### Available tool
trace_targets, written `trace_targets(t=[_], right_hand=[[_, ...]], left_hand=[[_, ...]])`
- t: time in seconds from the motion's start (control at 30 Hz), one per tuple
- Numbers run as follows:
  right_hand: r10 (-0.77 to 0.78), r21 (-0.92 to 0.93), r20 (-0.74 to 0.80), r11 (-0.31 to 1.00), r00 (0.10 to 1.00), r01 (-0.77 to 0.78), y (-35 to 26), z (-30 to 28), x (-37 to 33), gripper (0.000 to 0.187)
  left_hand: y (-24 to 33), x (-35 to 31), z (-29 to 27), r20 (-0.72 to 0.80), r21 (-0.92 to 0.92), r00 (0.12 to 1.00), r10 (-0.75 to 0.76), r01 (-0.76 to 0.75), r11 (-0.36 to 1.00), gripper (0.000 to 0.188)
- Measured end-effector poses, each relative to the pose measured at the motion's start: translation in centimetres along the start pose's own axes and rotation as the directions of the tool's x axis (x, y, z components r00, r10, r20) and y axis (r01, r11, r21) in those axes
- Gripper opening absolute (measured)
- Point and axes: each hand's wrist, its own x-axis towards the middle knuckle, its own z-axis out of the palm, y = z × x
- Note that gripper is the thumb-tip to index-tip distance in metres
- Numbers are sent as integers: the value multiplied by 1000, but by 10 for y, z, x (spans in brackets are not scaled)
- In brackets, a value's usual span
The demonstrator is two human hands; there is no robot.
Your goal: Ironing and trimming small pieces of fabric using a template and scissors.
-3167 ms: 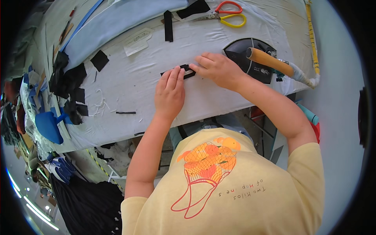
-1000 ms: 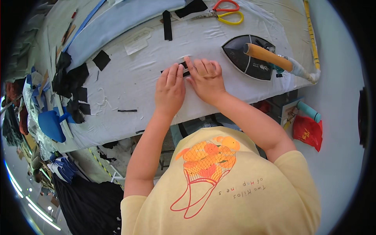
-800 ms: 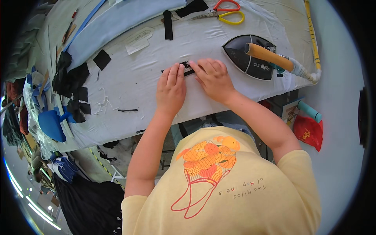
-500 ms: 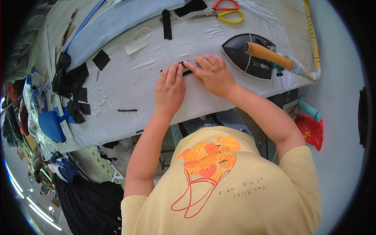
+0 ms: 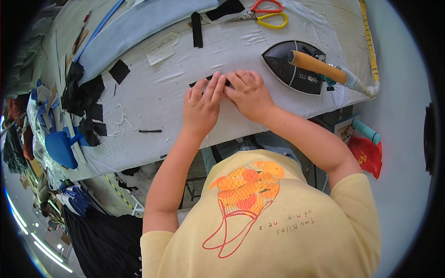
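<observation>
A narrow black fabric strip (image 5: 193, 85) lies on the white cloth-covered table, mostly hidden beneath my fingers. My left hand (image 5: 202, 105) holds it down, index and middle fingers side by side along it and the others a little apart. Close against those fingertips, my right hand (image 5: 250, 98) has its fingers curled, pinching the strip's right end (image 5: 227, 83). The thumbs and the exact fold of the cloth cannot be made out. To the right of my right hand rests a dark iron (image 5: 282, 65) with a wooden handle.
Scissors (image 5: 272, 21) with red and yellow handles lie at the back, near a black strip (image 5: 197, 30) and a paper pattern piece (image 5: 163, 48). Light blue fabric (image 5: 143, 28) spreads along the far side. Black scraps (image 5: 83, 92) and white threads (image 5: 122, 119) are at left.
My left fingers have shifted slightly right and spread a little along the strip. My right index finger, stretched out before, is now curled in with the hand tucked closer to the left.
</observation>
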Motion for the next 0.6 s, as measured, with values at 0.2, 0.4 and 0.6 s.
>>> trace_targets(t=[0.2, 0.4, 0.6], right_hand=[[99, 329, -121, 943, 988, -54, 5, -12, 6, 19], [349, 398, -44, 866, 936, -304, 19, -4, 33, 7], [312, 357, 15, 886, 950, -297, 14, -3, 36, 8]], left_hand=[[-1, -8, 5, -13, -94, 999, -34, 33, 995, 57], [-2, -8, 3, 30, -110, 998, -46, 49, 993, 54], [-2, -8, 4, 26, -136, 998, -55, 58, 989, 54]])
